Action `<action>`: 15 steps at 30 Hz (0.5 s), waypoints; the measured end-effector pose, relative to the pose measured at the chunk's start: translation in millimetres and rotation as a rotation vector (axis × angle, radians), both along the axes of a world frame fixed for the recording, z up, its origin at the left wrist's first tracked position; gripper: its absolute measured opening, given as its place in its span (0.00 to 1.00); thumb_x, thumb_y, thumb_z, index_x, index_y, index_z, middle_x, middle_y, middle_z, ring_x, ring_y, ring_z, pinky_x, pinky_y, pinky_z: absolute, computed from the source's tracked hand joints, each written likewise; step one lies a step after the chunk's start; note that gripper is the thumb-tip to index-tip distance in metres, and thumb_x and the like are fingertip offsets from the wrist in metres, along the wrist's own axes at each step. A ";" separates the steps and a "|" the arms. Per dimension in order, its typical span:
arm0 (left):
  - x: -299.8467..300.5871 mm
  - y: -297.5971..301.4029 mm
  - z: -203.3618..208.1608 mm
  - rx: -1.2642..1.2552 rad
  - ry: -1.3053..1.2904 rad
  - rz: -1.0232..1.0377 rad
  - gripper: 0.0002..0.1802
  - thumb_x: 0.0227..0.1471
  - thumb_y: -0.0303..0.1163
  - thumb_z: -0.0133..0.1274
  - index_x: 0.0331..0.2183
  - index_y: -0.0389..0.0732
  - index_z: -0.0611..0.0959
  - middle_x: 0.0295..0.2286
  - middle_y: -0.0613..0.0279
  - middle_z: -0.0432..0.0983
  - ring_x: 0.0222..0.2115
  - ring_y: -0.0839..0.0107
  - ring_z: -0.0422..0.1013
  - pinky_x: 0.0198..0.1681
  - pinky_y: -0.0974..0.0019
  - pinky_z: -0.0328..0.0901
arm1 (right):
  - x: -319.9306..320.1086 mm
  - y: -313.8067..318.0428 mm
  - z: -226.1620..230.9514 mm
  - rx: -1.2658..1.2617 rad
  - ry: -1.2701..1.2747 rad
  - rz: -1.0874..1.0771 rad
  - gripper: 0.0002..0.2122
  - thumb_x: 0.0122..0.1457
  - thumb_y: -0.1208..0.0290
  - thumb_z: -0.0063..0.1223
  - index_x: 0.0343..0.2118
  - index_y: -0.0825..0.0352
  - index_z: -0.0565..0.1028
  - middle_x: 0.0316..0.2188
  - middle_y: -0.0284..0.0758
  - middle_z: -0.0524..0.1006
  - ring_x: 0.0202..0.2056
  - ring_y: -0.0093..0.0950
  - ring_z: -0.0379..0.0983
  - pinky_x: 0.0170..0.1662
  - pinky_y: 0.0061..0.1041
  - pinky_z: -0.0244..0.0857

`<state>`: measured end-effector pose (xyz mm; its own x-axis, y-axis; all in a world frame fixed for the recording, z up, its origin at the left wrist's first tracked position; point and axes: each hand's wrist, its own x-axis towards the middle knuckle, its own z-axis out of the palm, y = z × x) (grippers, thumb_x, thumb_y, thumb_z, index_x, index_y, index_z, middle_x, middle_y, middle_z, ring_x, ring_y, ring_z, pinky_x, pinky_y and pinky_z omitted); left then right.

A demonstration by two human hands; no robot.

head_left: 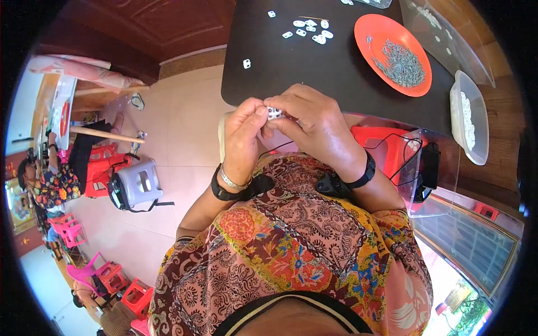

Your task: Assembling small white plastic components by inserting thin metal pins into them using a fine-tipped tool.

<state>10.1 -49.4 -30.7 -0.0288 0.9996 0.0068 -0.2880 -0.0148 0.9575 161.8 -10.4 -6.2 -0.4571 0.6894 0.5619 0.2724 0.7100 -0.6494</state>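
While both hands meet mid-frame: they share one piece.
Left hand (242,134): fingers pinch the small white part (274,112), keeping it steady.
Right hand (314,120): fingertips closed on it too.
Orange plate (367,31): upper right, within reach.

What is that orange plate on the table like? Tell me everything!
The orange plate is round, shallow and looks like plastic. It sits flat on the dark table, far on the right side. A pile of small thin grey metal bits lies in its middle. No hand touches it.
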 end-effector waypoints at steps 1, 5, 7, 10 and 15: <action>0.9 -0.5 -0.1 -0.001 0.000 -0.001 0.12 0.55 0.33 0.45 0.26 0.35 0.74 0.18 0.69 0.66 0.19 0.82 0.62 0.24 0.78 0.55 | -0.1 -0.7 0.5 -0.005 -0.002 -0.001 0.11 0.45 0.77 0.59 0.34 0.68 0.75 0.24 0.36 0.73 0.26 0.33 0.70 0.28 0.27 0.65; 2.9 -1.7 -2.2 0.013 -0.020 0.033 0.11 0.55 0.31 0.44 0.25 0.35 0.74 0.16 0.69 0.65 0.18 0.83 0.60 0.22 0.78 0.54 | 0.2 -0.3 3.1 0.007 -0.029 0.014 0.10 0.46 0.76 0.57 0.33 0.68 0.75 0.23 0.36 0.72 0.25 0.33 0.71 0.28 0.28 0.65; 4.1 -1.4 -2.2 0.014 -0.034 0.032 0.11 0.55 0.30 0.44 0.24 0.35 0.74 0.15 0.69 0.65 0.17 0.83 0.60 0.21 0.78 0.54 | 1.1 1.3 4.5 0.094 -0.047 0.050 0.09 0.47 0.76 0.57 0.33 0.67 0.75 0.22 0.36 0.72 0.24 0.34 0.71 0.28 0.29 0.65; 6.6 -0.9 -1.5 0.006 -0.029 0.042 0.11 0.55 0.30 0.44 0.24 0.34 0.74 0.15 0.69 0.64 0.17 0.83 0.59 0.20 0.78 0.53 | 2.6 1.5 7.0 0.112 -0.102 0.052 0.08 0.47 0.76 0.56 0.33 0.67 0.75 0.22 0.36 0.73 0.24 0.35 0.71 0.28 0.30 0.66; 5.4 -3.0 -4.4 -0.030 0.069 0.082 0.10 0.54 0.29 0.43 0.24 0.37 0.75 0.15 0.71 0.63 0.17 0.84 0.58 0.19 0.79 0.51 | 2.3 -2.2 2.1 0.122 -0.165 0.027 0.08 0.47 0.75 0.56 0.32 0.66 0.74 0.22 0.35 0.73 0.25 0.34 0.72 0.28 0.30 0.67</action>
<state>15.5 -52.4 -35.1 -0.1109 0.9937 -0.0186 -0.2203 -0.0063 0.9754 164.1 -12.7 -4.0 -0.5668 0.6073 0.5568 0.3479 0.7890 -0.5064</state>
